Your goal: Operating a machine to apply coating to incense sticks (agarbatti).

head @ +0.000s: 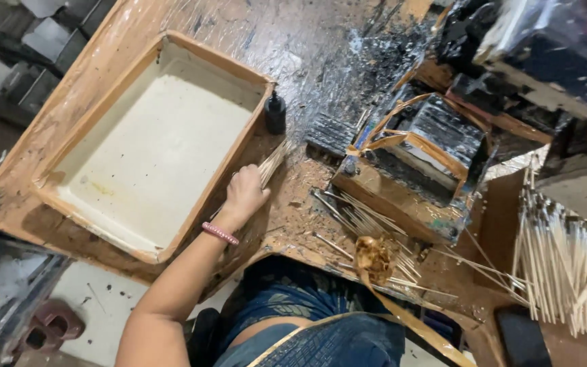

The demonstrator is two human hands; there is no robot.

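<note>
while my left hand (244, 194) stays out of it no more than this: it is curled tight around a thin bundle of sticks (274, 163), just beside the wooden tray (96, 204). my right hand is out of sight. a small black bottle (275, 112) stands at the tray's corner; loose sticks (565, 265) lie piled far right.
</note>
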